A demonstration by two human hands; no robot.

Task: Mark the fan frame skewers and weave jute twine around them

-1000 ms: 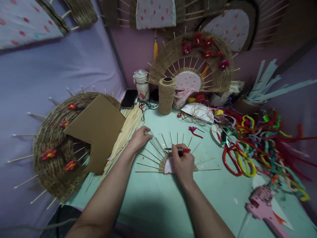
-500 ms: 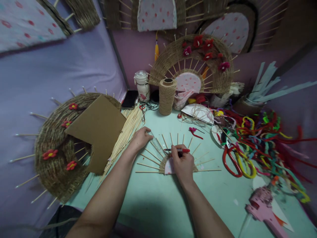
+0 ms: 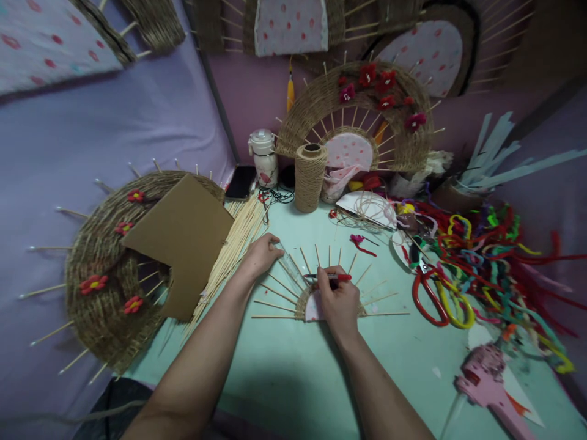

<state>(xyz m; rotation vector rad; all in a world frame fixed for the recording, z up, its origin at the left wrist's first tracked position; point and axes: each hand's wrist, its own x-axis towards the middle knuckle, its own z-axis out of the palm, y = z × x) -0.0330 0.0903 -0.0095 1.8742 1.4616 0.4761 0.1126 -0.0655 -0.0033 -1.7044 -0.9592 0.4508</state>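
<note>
A small half-round fan frame (image 3: 301, 305) lies on the table, its thin wooden sticks spreading outward from a twine-wound rim and a pale spotted centre. Along one of the left-hand sticks lies a clear ruler (image 3: 291, 269). My left hand (image 3: 262, 255) is closed on the ruler's outer end, fingers pinched. My right hand (image 3: 338, 300) grips a red pen (image 3: 337, 277) over the middle of the frame, the pen pointing left toward the ruler's inner end. Part of the spotted centre and the sticks behind are hidden by my right hand.
Left are a large woven fan (image 3: 98, 256), cardboard (image 3: 183, 232) and loose sticks (image 3: 229, 247). A twine spool (image 3: 310, 180) and jar (image 3: 265, 162) stand behind. Right are scissors (image 3: 428, 299), coloured pipe cleaners (image 3: 495, 256) and a pink glue gun (image 3: 488, 382).
</note>
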